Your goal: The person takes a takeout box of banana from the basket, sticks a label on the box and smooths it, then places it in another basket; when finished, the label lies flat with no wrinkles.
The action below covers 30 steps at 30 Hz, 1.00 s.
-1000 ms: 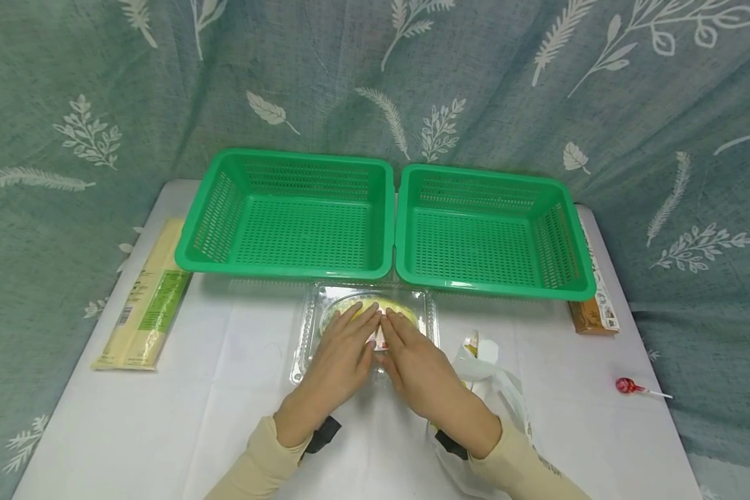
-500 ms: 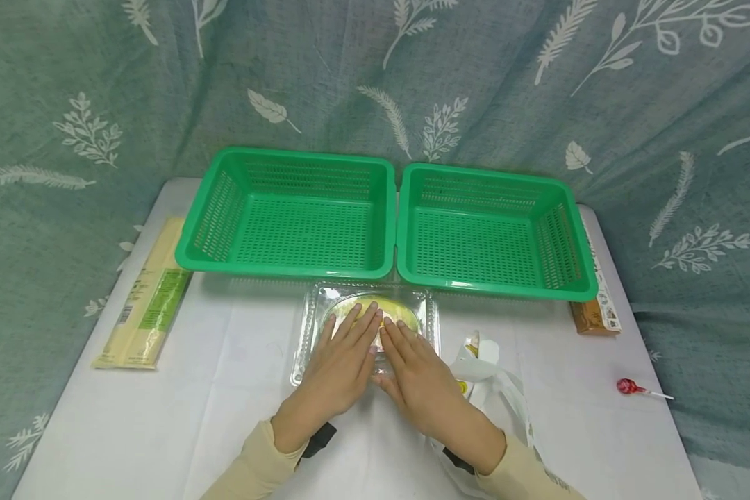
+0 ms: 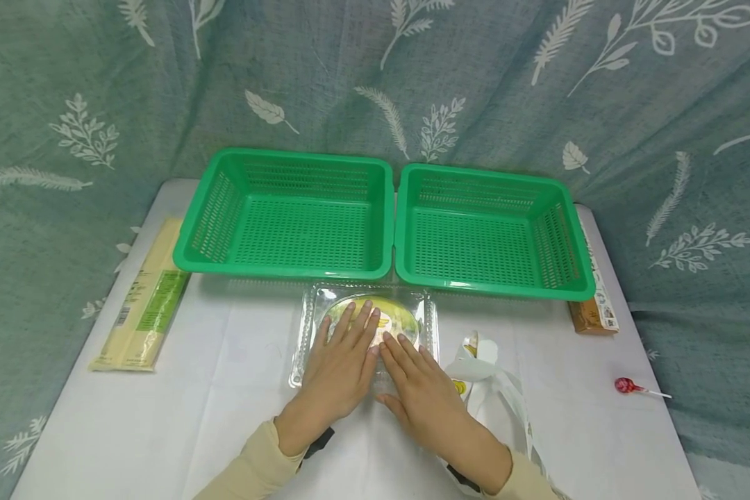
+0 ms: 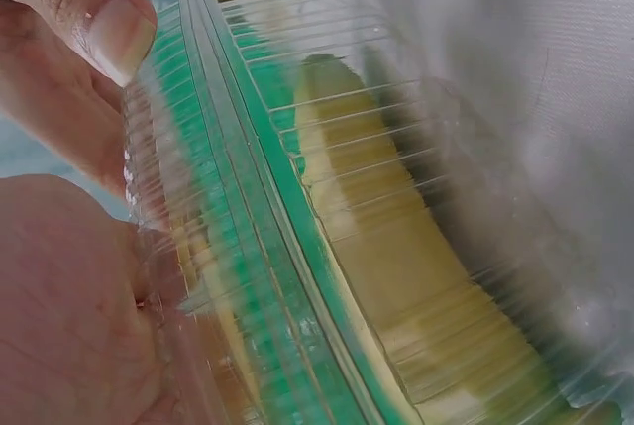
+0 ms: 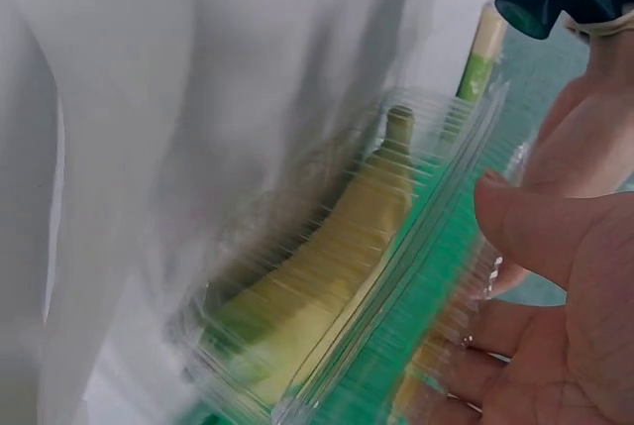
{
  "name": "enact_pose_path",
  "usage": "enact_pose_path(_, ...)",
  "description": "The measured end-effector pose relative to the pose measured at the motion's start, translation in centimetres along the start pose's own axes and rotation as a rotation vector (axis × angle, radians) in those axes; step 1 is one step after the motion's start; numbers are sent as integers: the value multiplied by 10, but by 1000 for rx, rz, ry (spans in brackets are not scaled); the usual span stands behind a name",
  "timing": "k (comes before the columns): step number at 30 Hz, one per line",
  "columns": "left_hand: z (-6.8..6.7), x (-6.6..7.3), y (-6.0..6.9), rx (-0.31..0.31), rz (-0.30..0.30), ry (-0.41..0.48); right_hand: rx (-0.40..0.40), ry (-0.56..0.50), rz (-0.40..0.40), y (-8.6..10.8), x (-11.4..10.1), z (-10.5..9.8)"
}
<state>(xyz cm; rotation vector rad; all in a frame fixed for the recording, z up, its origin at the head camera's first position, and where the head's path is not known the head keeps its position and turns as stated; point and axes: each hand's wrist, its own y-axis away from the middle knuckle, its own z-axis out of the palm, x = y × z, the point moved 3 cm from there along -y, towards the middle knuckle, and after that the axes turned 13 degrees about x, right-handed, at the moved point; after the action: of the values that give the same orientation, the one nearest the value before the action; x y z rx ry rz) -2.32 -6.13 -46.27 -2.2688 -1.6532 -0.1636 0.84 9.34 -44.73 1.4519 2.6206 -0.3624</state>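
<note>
A clear plastic clamshell container (image 3: 430,300) lies closed in front of the green baskets, with a round yellow-green lid pattern visible through the fingers. Inside is a greenish-yellow banana, seen through the ribbed side wall in the left wrist view as a banana (image 4: 386,237) and in the right wrist view as a banana (image 5: 347,237). My left hand (image 3: 337,371) rests on the lid, its fingers straight and spread. Close beside it, my right hand (image 3: 428,403) touches the near right part of the lid with straight fingers. The palms hide the container's near edge.
Two green baskets, a left basket (image 3: 287,271) and a right basket (image 3: 494,286), stand behind. A pale yellow packet (image 3: 142,305) lies left. A brown-and-white box (image 3: 594,316) and a red lollipop (image 3: 625,385) lie right. White crumpled wrapping (image 3: 496,389) lies beside my right hand.
My fingertips have moved apart from near the lid's middle. The right hand has slid toward me and slightly right, and the left fingers have spread, showing more of the lid.
</note>
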Motion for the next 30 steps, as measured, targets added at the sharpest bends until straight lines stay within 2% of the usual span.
enact_pose_path(11,-1,-5,0,24,-61,3,18,-43,-9,6,1,-8)
enact_pose_path(23,-9,-20,2,71,-98,-15,12,-48,20,10,1,-10)
enact_pose_path(26,-11,-27,3,99,-96,39,34,-85,34,10,4,-13)
enact_pose_path(30,-18,-42,5,192,-162,222,144,-219,116,7,13,-21)
